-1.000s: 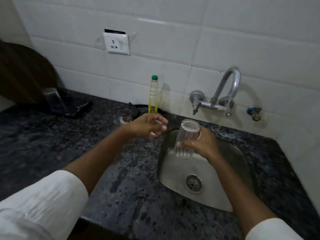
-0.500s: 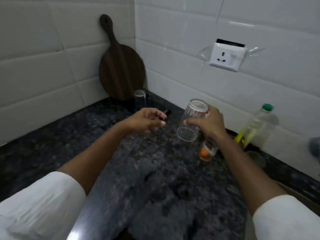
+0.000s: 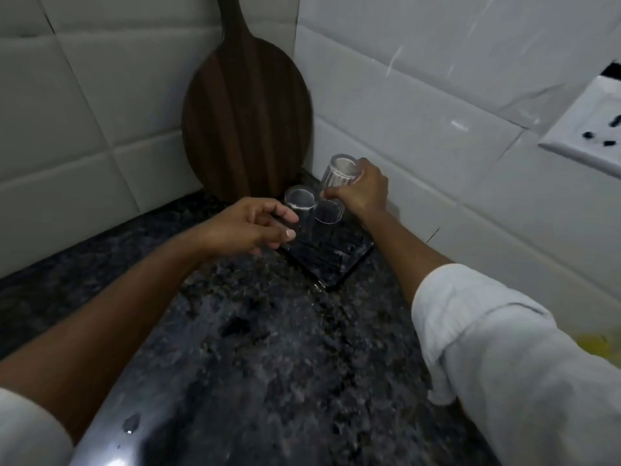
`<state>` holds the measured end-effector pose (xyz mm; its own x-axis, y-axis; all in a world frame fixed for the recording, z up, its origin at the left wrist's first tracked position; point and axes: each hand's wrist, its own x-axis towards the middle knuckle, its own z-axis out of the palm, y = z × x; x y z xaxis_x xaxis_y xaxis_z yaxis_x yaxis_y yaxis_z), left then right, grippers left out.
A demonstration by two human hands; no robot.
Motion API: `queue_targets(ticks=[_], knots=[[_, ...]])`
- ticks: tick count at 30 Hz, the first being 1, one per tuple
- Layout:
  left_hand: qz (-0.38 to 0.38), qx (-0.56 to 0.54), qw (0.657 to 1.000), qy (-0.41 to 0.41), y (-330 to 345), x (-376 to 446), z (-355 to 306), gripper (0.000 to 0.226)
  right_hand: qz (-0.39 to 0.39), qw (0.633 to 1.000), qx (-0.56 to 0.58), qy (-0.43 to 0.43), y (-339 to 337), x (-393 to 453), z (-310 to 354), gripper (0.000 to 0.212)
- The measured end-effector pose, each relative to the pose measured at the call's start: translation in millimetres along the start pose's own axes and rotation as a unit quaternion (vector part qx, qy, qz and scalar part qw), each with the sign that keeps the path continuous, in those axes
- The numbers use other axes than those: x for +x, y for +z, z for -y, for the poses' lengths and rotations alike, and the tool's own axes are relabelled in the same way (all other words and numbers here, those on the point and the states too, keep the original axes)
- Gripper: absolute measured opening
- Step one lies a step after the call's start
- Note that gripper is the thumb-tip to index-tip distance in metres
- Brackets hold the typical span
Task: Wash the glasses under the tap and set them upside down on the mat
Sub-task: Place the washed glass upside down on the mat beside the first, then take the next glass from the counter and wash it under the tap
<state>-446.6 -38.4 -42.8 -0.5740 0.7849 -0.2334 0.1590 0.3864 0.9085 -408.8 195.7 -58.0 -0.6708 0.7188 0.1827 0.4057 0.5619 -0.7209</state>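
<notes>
My right hand [image 3: 364,193] grips a clear ribbed glass [image 3: 339,171], tilted with its base up and its mouth low over the back of the black ridged mat [image 3: 331,262]. A second clear glass [image 3: 300,199] stands upside down on the mat just left of it, the two nearly touching. My left hand [image 3: 248,227] hovers at the mat's near left corner, fingers loosely curled and holding nothing, its fingertips just in front of the standing glass.
A dark round wooden cutting board [image 3: 248,109] leans in the tiled corner right behind the mat. A white wall socket [image 3: 591,129] sits on the right wall. The wet, speckled dark counter [image 3: 268,348] stretches toward me.
My view swung left from the sink to the corner. My right hand carried the glass from the sink to the mat and turned it mouth down. My left hand moved along beside it.
</notes>
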Motion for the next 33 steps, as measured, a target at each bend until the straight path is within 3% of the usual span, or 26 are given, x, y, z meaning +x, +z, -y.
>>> queue_targets(ticks=[11, 15, 19, 27, 33], knots=[[0.006, 0.002, 1.000, -0.019, -13.0, 16.4, 9.3, 0.026, 0.071, 0.997, -0.029, -0.021, 34.7, 26.5, -13.5, 0.057], [0.011, 0.009, 1.000, -0.019, -2.4, 15.0, -2.9, 0.027, 0.104, 0.994, -0.004, 0.038, 16.3, 20.3, -16.8, 0.060], [0.016, 0.009, 1.000, 0.001, 25.1, 10.8, -25.6, 0.028, 0.071, 0.992, 0.060, 0.085, -32.8, -10.9, -34.6, 0.049], [0.063, -0.032, 0.996, 0.046, 151.3, -23.0, -101.9, 0.017, 0.130, 0.980, 0.106, 0.108, -199.5, -137.2, -70.5, 0.020], [0.131, -0.008, 0.988, 0.080, 264.2, -70.4, -154.9, 0.017, 0.074, 0.984, 0.097, 0.129, -310.4, -232.1, -109.8, 0.012]])
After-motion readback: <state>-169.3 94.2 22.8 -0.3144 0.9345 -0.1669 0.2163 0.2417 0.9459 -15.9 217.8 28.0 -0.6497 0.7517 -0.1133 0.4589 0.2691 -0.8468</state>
